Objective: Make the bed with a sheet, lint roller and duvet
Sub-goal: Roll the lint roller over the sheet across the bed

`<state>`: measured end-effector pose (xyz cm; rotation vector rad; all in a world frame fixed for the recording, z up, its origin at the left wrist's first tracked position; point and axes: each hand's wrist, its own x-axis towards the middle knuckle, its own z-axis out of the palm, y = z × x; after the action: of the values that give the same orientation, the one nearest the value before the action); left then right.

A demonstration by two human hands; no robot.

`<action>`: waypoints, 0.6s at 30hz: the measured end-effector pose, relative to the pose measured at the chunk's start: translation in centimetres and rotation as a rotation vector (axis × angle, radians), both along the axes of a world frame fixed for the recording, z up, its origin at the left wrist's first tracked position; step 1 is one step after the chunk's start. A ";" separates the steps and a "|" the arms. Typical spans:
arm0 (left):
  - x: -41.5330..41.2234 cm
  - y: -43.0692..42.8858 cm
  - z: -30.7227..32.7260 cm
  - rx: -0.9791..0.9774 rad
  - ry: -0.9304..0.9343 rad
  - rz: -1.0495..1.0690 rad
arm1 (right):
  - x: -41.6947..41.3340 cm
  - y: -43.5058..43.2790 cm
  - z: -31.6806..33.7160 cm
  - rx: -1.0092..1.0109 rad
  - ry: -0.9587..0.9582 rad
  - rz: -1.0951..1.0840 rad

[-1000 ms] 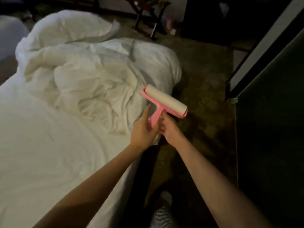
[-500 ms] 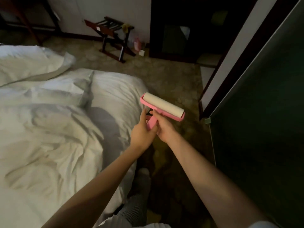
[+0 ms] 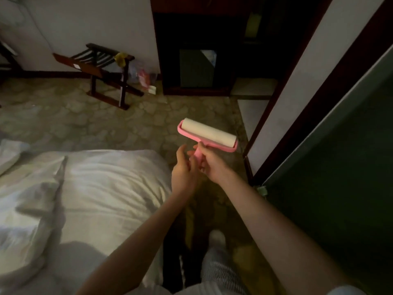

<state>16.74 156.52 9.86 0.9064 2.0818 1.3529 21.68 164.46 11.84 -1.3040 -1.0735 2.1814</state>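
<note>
Down by your feet, the floor strip runs narrow between the bed (image 3: 110,184) and the dark panel (image 3: 340,199) on your right, so there is little swing room. Bed corner, rumpled white, sits just left of your arms. Your right hand (image 3: 212,165) curls round the pink handle of the lint roller (image 3: 209,132), held in the air over carpet, off the bed. Your left hand (image 3: 184,169) is loose and open beside the handle, gripping nothing. Turn left, lay the roll flat on the fabric and use long overlapping strokes. Open carpet (image 3: 102,120) ahead; luggage rack (image 3: 102,69) well apart, by the far wall.
</note>
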 end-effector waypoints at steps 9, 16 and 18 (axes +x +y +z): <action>-10.0 21.1 -2.6 -0.018 -0.010 0.094 | -10.1 22.6 -2.2 -0.012 -0.084 0.152; -22.1 30.1 -3.3 -0.105 -0.030 0.339 | -24.3 31.2 -4.4 0.087 -0.184 0.364; -26.3 32.5 -4.2 -0.082 -0.053 0.420 | -28.8 33.3 -4.8 0.140 -0.176 0.410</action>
<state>-9.55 188.99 5.68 0.4044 2.3525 1.4590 -7.16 197.72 7.01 -1.3231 -1.6579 2.2462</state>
